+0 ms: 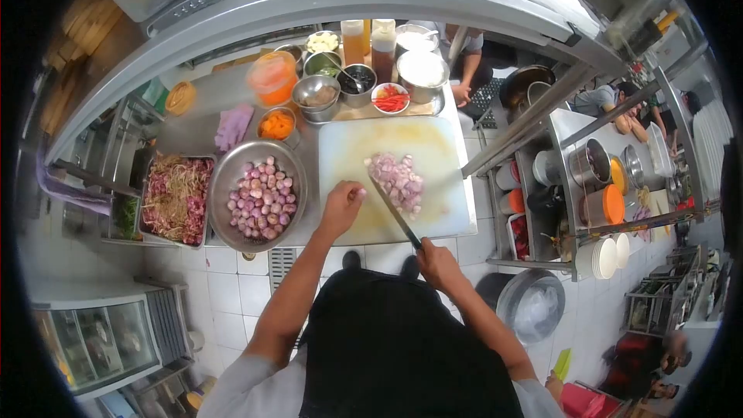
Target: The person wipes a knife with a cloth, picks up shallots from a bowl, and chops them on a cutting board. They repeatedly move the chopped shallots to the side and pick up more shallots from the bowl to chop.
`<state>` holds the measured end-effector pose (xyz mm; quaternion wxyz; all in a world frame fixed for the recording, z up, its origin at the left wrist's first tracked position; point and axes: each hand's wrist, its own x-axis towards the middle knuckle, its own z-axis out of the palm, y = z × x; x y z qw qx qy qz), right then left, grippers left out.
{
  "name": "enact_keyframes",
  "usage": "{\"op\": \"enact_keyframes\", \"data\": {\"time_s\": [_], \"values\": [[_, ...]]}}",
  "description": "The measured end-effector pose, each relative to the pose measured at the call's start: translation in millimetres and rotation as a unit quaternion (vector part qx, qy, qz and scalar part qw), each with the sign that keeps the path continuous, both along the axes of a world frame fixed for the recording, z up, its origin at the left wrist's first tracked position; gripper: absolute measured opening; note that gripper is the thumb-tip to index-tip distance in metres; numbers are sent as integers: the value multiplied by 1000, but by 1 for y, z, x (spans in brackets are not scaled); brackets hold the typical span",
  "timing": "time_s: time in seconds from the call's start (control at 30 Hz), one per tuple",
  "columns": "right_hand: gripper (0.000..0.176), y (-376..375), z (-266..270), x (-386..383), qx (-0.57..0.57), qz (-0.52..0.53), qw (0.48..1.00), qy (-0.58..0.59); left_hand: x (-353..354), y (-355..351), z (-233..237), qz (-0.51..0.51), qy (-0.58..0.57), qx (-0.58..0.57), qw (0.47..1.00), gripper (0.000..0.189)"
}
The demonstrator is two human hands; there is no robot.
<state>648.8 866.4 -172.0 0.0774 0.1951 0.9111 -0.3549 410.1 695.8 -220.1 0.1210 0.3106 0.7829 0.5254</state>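
Right hand (438, 265): fingers closed round knife (396, 211) handle. Left hand (340, 207): fingers bunched, contents unclear. Cut shallots (399, 179) lie on cutting board (340, 147), beside blade. Clean cutting calls for tucked left fingertips.

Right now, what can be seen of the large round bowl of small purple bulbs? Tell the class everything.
The large round bowl looks like dull grey metal, with a wide rim and sloping walls. Standing upright, it holds many loose, pinkish-purple bulbs. It sits left of the cutting board; the left hand is not touching it.
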Motion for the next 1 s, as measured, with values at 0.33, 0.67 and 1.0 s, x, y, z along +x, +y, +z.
{"op": "enact_keyframes", "data": {"time_s": [0.33, 0.67, 1.0], "values": [[23, -16, -4, -14, 20, 2, 999, -50, -11, -4, 10, 14, 76, -11, 997, 9], [27, -17, 31, -15, 30, 36, 997, -68, -1, 3, 13, 7, 138, -56, 989, 9], [27, -24, 24, -33, 16, 16, 994, -104, -2, 3, 9, 11, 156, -39, 987, 12]]}}
